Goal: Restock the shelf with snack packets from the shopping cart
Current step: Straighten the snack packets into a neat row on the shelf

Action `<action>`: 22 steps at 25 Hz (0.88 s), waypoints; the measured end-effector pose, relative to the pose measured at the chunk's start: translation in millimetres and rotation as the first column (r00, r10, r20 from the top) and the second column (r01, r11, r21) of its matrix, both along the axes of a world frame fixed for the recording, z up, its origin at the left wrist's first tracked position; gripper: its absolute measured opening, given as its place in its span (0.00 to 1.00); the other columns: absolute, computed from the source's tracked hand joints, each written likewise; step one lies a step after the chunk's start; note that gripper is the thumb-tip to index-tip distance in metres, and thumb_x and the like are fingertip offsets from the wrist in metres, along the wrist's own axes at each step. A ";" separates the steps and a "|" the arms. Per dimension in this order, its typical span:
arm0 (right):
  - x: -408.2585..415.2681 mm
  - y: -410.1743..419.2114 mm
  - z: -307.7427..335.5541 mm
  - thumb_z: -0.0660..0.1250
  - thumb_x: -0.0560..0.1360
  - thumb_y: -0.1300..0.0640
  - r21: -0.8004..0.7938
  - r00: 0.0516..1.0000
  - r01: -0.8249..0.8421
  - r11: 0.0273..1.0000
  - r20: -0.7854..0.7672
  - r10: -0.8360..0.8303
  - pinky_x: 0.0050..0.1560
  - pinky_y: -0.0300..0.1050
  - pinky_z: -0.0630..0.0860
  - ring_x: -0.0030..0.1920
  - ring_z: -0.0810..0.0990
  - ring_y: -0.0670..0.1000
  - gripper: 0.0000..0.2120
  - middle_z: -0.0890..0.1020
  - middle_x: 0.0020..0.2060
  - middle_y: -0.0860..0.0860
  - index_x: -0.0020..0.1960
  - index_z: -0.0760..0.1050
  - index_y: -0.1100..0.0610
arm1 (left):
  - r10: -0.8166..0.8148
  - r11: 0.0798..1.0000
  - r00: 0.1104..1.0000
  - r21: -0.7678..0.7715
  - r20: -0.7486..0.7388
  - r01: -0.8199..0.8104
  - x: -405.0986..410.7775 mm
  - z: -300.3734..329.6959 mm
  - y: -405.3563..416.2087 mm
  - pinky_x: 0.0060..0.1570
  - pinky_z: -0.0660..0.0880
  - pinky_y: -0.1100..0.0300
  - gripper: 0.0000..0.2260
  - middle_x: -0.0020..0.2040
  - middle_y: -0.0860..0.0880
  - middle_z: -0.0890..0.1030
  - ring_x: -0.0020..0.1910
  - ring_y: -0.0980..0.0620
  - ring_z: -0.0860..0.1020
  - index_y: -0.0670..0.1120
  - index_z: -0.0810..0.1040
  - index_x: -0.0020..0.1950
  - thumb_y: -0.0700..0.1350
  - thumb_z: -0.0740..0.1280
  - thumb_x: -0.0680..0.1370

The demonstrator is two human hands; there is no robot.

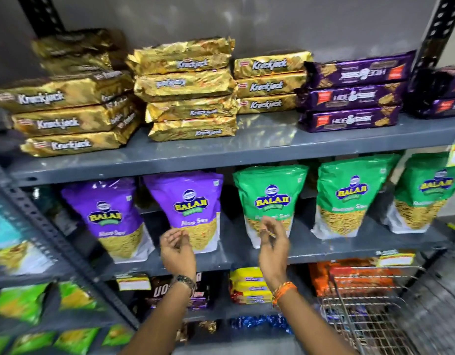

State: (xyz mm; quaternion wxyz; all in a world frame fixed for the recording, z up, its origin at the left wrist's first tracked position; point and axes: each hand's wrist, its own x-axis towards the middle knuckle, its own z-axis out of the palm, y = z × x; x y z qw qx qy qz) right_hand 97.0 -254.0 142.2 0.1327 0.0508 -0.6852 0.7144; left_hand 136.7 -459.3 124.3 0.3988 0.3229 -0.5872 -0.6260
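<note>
Both hands, left hand [177, 248] and right hand [272, 240], hover loosely open and empty before the middle shelf [221, 260] edge.

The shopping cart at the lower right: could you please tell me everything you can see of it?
The shopping cart is a bare metal wire basket with a silvery grid, only partly in frame at the lower right, in front of the bottom shelves. Its top rim runs level beneath a yellow price label. Motion blur hides whether any packets lie inside. Neither hand touches it: the right hand is raised to its left, near the middle shelf.
</note>
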 end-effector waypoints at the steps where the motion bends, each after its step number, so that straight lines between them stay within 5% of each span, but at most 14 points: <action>1: -1.2 -20.5 -1.0 0.63 0.79 0.55 0.012 0.996 -0.086 0.996 0.019 0.085 0.62 0.51 0.76 0.57 0.79 0.45 0.08 0.81 0.55 0.46 0.57 0.76 0.50 | 0.035 0.999 0.999 0.003 0.015 -0.035 3.4 5.6 -12.4 0.47 0.74 0.66 0.12 0.45 0.38 0.80 0.41 0.56 0.82 0.45 0.76 0.50 0.30 0.68 0.74; 2: -4.3 -40.5 -5.0 0.64 0.79 0.55 0.028 0.984 -0.170 0.985 0.053 0.168 0.64 0.52 0.75 0.57 0.79 0.42 0.09 0.81 0.56 0.44 0.59 0.76 0.50 | 0.033 0.999 0.999 0.026 0.031 -0.034 4.6 10.2 -23.8 0.46 0.72 0.69 0.10 0.47 0.36 0.79 0.45 0.51 0.82 0.41 0.75 0.54 0.31 0.68 0.75; 5: -14.8 -87.0 -12.9 0.62 0.79 0.59 0.007 0.902 -0.400 0.917 0.179 0.392 0.72 0.54 0.68 0.64 0.73 0.45 0.18 0.73 0.66 0.48 0.68 0.67 0.50 | -0.086 0.986 0.991 0.149 0.104 0.070 0.7 20.3 -41.0 0.47 0.71 0.72 0.14 0.51 0.44 0.78 0.45 0.64 0.79 0.38 0.70 0.66 0.37 0.64 0.80; 8: -23.5 -109.2 -22.8 0.62 0.80 0.56 -0.018 0.867 -0.459 0.888 0.211 0.452 0.73 0.54 0.67 0.70 0.71 0.49 0.22 0.71 0.71 0.50 0.73 0.63 0.54 | -0.228 0.963 0.964 0.177 0.140 0.202 -6.9 12.2 -44.6 0.60 0.68 0.58 0.15 0.65 0.43 0.76 0.61 0.50 0.74 0.41 0.70 0.69 0.42 0.60 0.83; 13: -19.1 -114.9 -26.8 0.62 0.79 0.62 0.006 0.885 -0.404 0.915 0.254 0.390 0.47 0.32 0.78 0.52 0.79 0.49 0.20 0.80 0.51 0.47 0.69 0.64 0.55 | -0.321 0.938 0.933 0.191 0.162 0.290 -7.2 2.8 -39.9 0.69 0.67 0.50 0.20 0.72 0.45 0.73 0.70 0.46 0.72 0.44 0.67 0.74 0.51 0.57 0.84; 22: -14.0 -129.8 -27.6 0.63 0.79 0.63 -0.005 0.898 -0.355 0.935 0.276 0.343 0.49 0.36 0.78 0.50 0.79 0.43 0.18 0.79 0.50 0.44 0.67 0.65 0.57 | -0.345 0.933 0.918 0.182 0.195 0.312 -14.1 -3.4 -59.9 0.72 0.68 0.44 0.22 0.71 0.45 0.75 0.70 0.44 0.73 0.46 0.67 0.73 0.54 0.57 0.82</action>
